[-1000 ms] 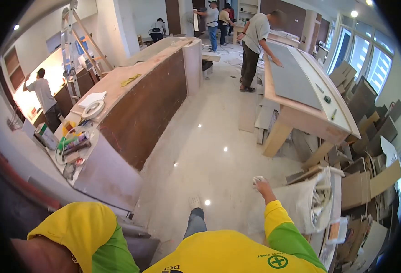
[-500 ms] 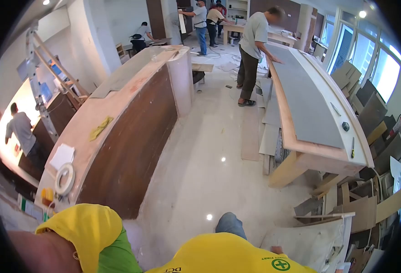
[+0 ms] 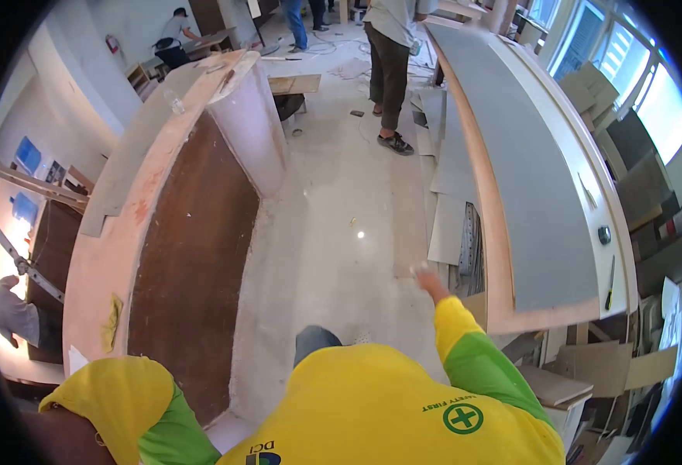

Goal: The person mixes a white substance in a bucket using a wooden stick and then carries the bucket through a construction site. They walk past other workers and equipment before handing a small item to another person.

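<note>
My right hand (image 3: 427, 277) reaches forward from a yellow and green sleeve. It is above the floor, beside the near left corner of the long curved counter (image 3: 503, 314) topped with a grey sheet (image 3: 523, 178). The hand is smeared, so its fingers cannot be made out. My left arm (image 3: 104, 403) is bent up close to the camera at the lower left. Bare skin shows past its yellow cuff, but the fingers are hidden. A yellow cloth (image 3: 111, 322) lies on the left counter (image 3: 97, 263), just beyond that arm.
A screwdriver (image 3: 610, 283) and a small dark round object (image 3: 604, 235) rest on the right counter's edge. Stacked boards (image 3: 449, 229) lean along its base. One person (image 3: 387, 70) stands by this counter; another person (image 3: 17, 314) is at far left. Scrap panels (image 3: 592, 364) crowd the right.
My view has tilted down and shifted. My right arm has come into sight, stretched forward. The person by the right counter is now cut off at the top.
</note>
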Demonstrator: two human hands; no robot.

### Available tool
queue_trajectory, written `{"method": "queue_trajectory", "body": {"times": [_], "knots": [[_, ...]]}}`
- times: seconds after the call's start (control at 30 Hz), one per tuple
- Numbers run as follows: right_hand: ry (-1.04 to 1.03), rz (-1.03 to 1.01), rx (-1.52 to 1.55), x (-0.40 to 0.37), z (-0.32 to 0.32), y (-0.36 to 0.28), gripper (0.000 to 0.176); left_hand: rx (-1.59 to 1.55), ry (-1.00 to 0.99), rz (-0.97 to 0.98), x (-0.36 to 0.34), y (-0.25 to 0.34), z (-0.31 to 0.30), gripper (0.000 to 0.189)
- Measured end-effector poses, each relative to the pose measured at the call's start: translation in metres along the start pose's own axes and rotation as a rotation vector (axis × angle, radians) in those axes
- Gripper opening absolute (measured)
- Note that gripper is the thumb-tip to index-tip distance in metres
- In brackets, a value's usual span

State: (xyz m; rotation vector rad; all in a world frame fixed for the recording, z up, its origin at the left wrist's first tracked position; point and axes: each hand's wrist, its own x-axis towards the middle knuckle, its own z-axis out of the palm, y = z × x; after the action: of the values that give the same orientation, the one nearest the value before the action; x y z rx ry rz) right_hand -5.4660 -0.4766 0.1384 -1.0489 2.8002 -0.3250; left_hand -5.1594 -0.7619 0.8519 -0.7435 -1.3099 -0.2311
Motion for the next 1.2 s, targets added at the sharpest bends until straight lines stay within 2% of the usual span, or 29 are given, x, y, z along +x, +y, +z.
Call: {"method": "queue_trajectory", "body": {"times": [0.03, 0.1, 0.13, 0.2, 0.27, 0.3, 0.33, 0.37, 0.4, 0.47, 0.5, 0.53, 0.57, 0.6, 0.63, 0.67, 0.73, 0.8, 0.83, 0.93, 1.0, 1.03, 1.07, 1.1, 1.13, 1.17, 1.2], "knots": [[-0.112, -0.121, -0.124, 0.056, -0.075, -0.026, 0.032, 0.021, 0.011, -0.001, -0.013, -0.025, 0.009, 0.078], [0.130, -0.267, 0.003, 0.151, -0.111, -0.027, 0.031, 0.076, 0.046, -0.001, -0.045, -0.076, 0.023, 0.078], [0.132, -0.282, -0.009, 0.188, -0.119, -0.026, 0.031, 0.102, 0.064, 0.000, -0.062, -0.102, 0.029, 0.078], [0.041, -0.107, 0.273, 0.258, -0.131, -0.025, 0.032, 0.161, 0.112, -0.014, -0.103, -0.160, 0.039, 0.078], [0.071, -0.207, -0.161, 0.306, -0.101, 0.003, 0.036, 0.253, 0.204, -0.062, -0.147, -0.224, 0.047, 0.078], [-0.089, -0.175, -0.298, 0.317, -0.099, 0.004, 0.040, 0.168, 0.179, -0.109, -0.177, -0.260, 0.045, 0.083], [0.060, -0.097, -0.154, 0.318, -0.015, 0.056, 0.040, 0.123, 0.223, -0.240, -0.215, -0.298, 0.036, 0.071], [-0.289, -0.041, -0.342, 0.314, -0.005, 0.067, 0.039, 0.077, 0.269, -0.371, -0.254, -0.335, 0.035, 0.061], [-0.211, -0.196, -0.448, 0.294, 0.029, 0.099, 0.036, 0.081, 0.277, -0.368, -0.294, -0.368, 0.051, 0.061], [-0.514, -0.020, -0.296, 0.253, 0.074, 0.146, 0.029, -0.074, 0.123, -0.837, -0.379, -0.432, 0.092, 0.060], [-0.386, 0.014, -0.097, 0.242, 0.020, 0.109, 0.027, -0.152, 0.037, -1.070, -0.419, -0.463, 0.113, 0.061], [-0.566, 0.093, -0.130, 0.236, 0.010, 0.108, 0.030, -0.272, -0.045, -1.248, -0.456, -0.485, 0.130, 0.057], [-0.599, 0.407, 0.212, 0.227, 0.005, 0.105, 0.023, -0.331, -0.105, -1.430, -0.485, -0.502, 0.153, 0.054], [-0.568, 0.590, 0.414, 0.243, -0.064, 0.063, 0.023, -0.348, -0.217, -1.568, -0.518, -0.522, 0.179, 0.052], [-0.559, 0.407, 0.029, 0.198, 0.054, 0.131, 0.026, -0.382, -0.337, -1.605, -0.559, -0.537, 0.205, 0.053], [-0.662, 0.506, 0.012, 0.207, 0.032, 0.125, 0.027, -0.414, -0.454, -1.639, -0.594, -0.550, 0.230, 0.055], [-0.689, 0.493, 0.017, 0.233, 0.015, 0.134, 0.028, -0.334, -0.822, -1.559, -0.638, -0.582, 0.278, 0.054], [-0.676, 0.463, 0.016, 0.291, 0.011, 0.162, 0.028, -0.297, -0.956, -1.192, -0.691, -0.616, 0.321, 0.054], [-0.667, 0.437, 0.014, 0.321, 0.012, 0.179, 0.029, -0.288, -0.952, -1.199, -0.718, -0.628, 0.337, 0.054], [-0.543, 0.268, 0.005, 0.453, 0.013, 0.244, 0.030, -0.377, -1.209, -1.393, -0.777, -0.674, 0.387, 0.056], [-0.690, 0.346, -0.096, 0.595, 0.018, 0.282, 0.032, -0.390, -1.282, -1.450, -0.813, -0.699, 0.404, 0.056], [-0.348, 0.180, -0.025, 0.670, -0.033, 0.277, 0.027, -0.407, -1.325, -1.506, -0.835, -0.712, 0.409, 0.056], [-0.259, 0.083, -0.212, 0.747, -0.029, 0.286, 0.020, -0.422, -1.367, -1.573, -0.850, -0.726, 0.411, 0.057], [-0.365, -0.023, -0.112, 0.830, -0.037, 0.302, 0.026, -0.408, -1.358, -1.585, -0.859, -0.742, 0.411, 0.057], [-0.167, -0.155, -0.147, 0.900, -0.043, 0.306, 0.024, -0.329, -1.342, -1.632, -0.868, -0.759, 0.410, 0.058], [-0.482, -0.081, -0.292, 1.055, -0.077, 0.295, 0.026, -0.230, -1.304, -1.682, -0.890, -0.800, 0.422, 0.058], [-0.054, -0.356, -0.143, 1.122, -0.111, 0.277, 0.029, -0.213, -1.288, -1.684, -0.908, -0.817, 0.421, 0.058]]}}
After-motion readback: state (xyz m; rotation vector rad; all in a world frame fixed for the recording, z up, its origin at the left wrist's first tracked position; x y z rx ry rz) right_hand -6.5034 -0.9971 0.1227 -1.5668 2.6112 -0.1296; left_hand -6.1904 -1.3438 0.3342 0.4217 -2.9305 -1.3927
